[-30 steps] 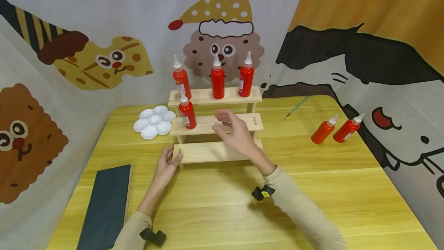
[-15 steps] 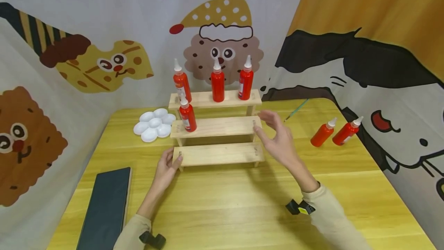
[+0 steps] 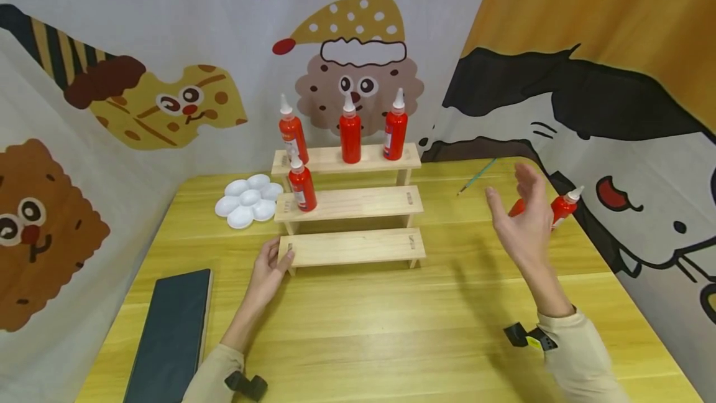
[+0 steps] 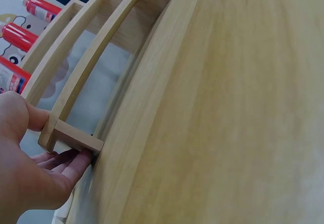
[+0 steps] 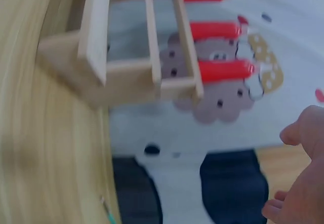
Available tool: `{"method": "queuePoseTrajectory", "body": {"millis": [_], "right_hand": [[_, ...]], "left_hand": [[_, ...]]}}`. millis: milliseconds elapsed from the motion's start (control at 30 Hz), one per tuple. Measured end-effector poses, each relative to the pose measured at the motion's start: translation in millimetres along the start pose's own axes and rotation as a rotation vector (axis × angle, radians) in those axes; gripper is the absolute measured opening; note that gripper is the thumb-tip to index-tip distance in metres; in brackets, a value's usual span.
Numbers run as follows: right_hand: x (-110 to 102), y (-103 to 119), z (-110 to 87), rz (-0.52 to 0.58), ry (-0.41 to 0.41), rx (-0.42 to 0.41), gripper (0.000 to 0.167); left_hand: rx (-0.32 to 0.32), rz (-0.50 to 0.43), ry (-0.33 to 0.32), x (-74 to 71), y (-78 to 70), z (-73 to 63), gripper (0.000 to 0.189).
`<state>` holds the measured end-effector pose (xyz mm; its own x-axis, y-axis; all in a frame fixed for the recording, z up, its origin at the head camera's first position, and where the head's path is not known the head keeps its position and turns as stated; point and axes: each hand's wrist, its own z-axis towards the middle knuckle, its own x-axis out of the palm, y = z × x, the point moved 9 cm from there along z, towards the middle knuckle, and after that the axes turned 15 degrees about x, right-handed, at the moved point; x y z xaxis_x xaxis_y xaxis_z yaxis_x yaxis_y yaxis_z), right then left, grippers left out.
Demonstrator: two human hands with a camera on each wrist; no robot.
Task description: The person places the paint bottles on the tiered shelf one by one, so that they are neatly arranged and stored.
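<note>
Head view: the table is seen with a three-tier rack set toward its back. A dark book is laid flat at the left. By the left hand, the left end of the rack's lowest tier is gripped, pinched between thumb and curled fingers; this is confirmed in the left wrist view. The right hand is held out at the right, thumb spread well apart from the fingers, with nothing pinched; whether anything is touched cannot be told. A white palette is placed left of the rack. Three bottles are stood on the top tier, and one bottle at the middle tier's left end. Two are left on the table near its right side: a loose bottle, largely hidden by the right hand, and its neighbour. A brush is laid behind them, toward the rack.

Step, as judged: a loose bottle is being sought while the rack is steadied. Next move: fingers to be closed around one bottle without the other being knocked.
</note>
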<state>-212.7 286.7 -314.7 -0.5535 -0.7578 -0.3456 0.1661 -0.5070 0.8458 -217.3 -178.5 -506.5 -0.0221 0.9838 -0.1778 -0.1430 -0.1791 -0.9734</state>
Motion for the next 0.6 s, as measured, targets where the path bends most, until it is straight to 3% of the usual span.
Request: {"method": "queuePoseTrajectory", "body": {"millis": [133, 367, 467, 600], "right_hand": [[-22.9, -25.2, 10.3, -0.012, -0.105, 0.089, 0.063], [-49.6, -67.7, 19.3, -0.018, -0.213, 0.196, 0.064], [-52.2, -88.3, 20.3, -0.042, -0.211, 0.265, 0.065], [-47.6, -123.5, 18.4, -0.069, -0.15, 0.409, 0.069]], "left_hand": [[0.0, -0.007, 0.001, 0.6, -0.2, 0.4, 0.058], [-0.003, -0.017, 0.003, 1.0, 0.6, 1.3, 0.057], [-0.002, -0.016, 0.002, 0.8, 1.0, 1.4, 0.057], [0.001, -0.005, 0.004, 1.1, 0.0, 1.0, 0.057]]}}
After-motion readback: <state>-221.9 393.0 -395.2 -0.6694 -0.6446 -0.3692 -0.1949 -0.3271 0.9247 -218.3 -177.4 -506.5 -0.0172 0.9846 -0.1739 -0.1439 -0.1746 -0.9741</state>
